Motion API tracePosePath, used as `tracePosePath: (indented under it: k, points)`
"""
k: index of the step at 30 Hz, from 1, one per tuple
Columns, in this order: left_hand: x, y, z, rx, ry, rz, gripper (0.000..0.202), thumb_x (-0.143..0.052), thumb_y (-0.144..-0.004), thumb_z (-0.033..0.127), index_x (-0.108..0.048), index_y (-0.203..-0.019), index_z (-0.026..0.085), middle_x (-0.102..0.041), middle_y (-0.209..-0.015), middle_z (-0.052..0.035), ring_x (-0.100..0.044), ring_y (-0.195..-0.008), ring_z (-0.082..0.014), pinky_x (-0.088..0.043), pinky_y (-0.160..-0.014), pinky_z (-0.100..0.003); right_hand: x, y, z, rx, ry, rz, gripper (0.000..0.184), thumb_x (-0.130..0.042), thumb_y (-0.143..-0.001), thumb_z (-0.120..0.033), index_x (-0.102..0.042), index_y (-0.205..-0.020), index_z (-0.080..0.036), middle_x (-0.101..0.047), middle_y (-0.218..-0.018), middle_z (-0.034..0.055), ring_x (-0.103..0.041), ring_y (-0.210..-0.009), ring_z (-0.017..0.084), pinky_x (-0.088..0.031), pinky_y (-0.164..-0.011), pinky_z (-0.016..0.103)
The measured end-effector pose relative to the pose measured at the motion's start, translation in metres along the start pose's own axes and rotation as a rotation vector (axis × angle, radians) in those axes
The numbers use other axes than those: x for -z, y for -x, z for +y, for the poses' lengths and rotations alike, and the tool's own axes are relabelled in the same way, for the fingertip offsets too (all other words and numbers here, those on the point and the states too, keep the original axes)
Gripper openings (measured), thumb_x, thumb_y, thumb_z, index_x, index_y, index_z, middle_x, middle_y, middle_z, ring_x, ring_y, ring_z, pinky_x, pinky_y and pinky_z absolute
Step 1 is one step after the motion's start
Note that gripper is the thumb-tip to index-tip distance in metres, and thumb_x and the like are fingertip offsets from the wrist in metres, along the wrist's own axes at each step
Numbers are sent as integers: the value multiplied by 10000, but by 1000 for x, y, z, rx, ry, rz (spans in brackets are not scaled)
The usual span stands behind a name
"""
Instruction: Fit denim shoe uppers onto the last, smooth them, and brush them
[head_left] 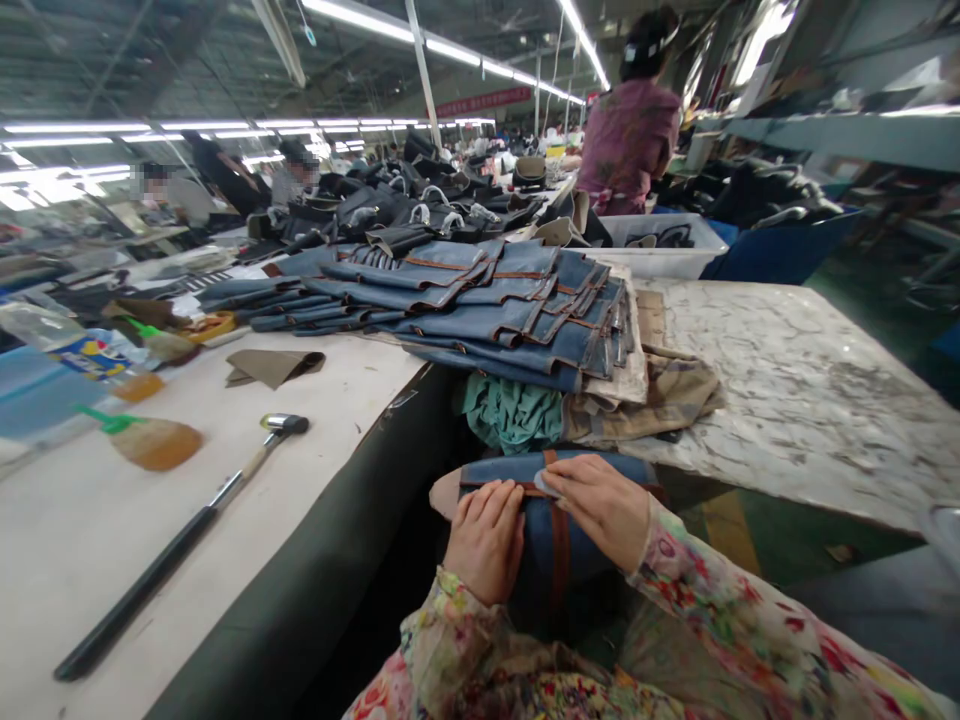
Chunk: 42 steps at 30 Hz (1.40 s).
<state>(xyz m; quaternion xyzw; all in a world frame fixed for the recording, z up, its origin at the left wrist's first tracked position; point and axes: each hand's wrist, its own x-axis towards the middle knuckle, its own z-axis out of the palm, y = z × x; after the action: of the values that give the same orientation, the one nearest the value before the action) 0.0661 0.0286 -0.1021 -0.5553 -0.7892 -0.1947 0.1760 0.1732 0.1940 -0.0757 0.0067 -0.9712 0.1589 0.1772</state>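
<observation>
**Both hands on a blue panel**

The blue panel (538,545) sat just below the stack of blue pieces (510,310), off the worktop (787,380) edge. The left hand (487,540) had its fingers curled closed on the panel's top rim. The right hand (600,508) pinched its brown strap (559,565).

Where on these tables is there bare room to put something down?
Bare patches: the pale tabletop between hammer and denim stack, and the mottled table right of that stack. Crowded: left edge with brushes, and beyond the stack.
</observation>
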Motion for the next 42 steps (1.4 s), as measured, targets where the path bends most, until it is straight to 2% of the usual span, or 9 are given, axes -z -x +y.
tracePosePath:
  k: [8, 15, 23, 30, 35, 42]
  points:
    - [-2, 6, -7, 8, 7, -8, 335, -385, -851, 226, -509, -1159, 187, -566, -1164, -20, -481, -1071, -174, -314, -884, -312, -33, -11, -7, 83, 9, 5, 276, -446, -817, -136, -558, -1068, -125, -563, -1023, 83, -470, -918, 204, -462, -809, 335]
    - [6, 12, -27, 36, -33, 10, 337, -395, -837, 215, -522, -1147, 178, -586, -1122, -35, -484, -1060, -160, -322, -874, -294, -40, -35, -16, 102, 4, -79, 305, -375, -851, -142, -539, -1108, -136, -553, -1084, 75, -472, -947, 201, -468, -791, 321]
    - [13, 24, -48, 120, -76, 39, 311, -398, -832, 200, -549, -1103, 181, -605, -1085, -37, -514, -999, -164, -334, -847, -307, -56, -63, -30, 168, 33, -191, 338, -409, -828, -139, -501, -1153, -138, -525, -1135, 73, -462, -984, 198, -465, -798, 314]
    - [6, 33, -52, 244, -179, 71, 336, -364, -850, 261, -527, -1126, 157, -577, -1117, -81, -491, -1030, -190, -335, -881, -336, -63, -84, -41, 194, 32, -221, 338, -441, -801, -158, -505, -1133, -147, -538, -1093, 75, -476, -950, 206, -487, -733, 306]
    - [1, 31, -43, 246, -213, 37, 364, -397, -840, 270, -501, -1172, 161, -557, -1151, -74, -477, -1053, -209, -349, -887, -348, -55, -73, -35, 197, 41, -197, 341, -448, -798, -127, -511, -1132, -145, -538, -1098, 76, -479, -957, 198, -483, -752, 299]
    - [5, 29, -35, 241, -205, -11, 360, -415, -843, 279, -486, -1195, 252, -535, -1191, -37, -465, -1074, -213, -358, -885, -368, -29, -33, -10, 179, 80, -181, 302, -435, -813, -132, -549, -1089, -179, -561, -1055, 72, -497, -923, 189, -485, -736, 307]
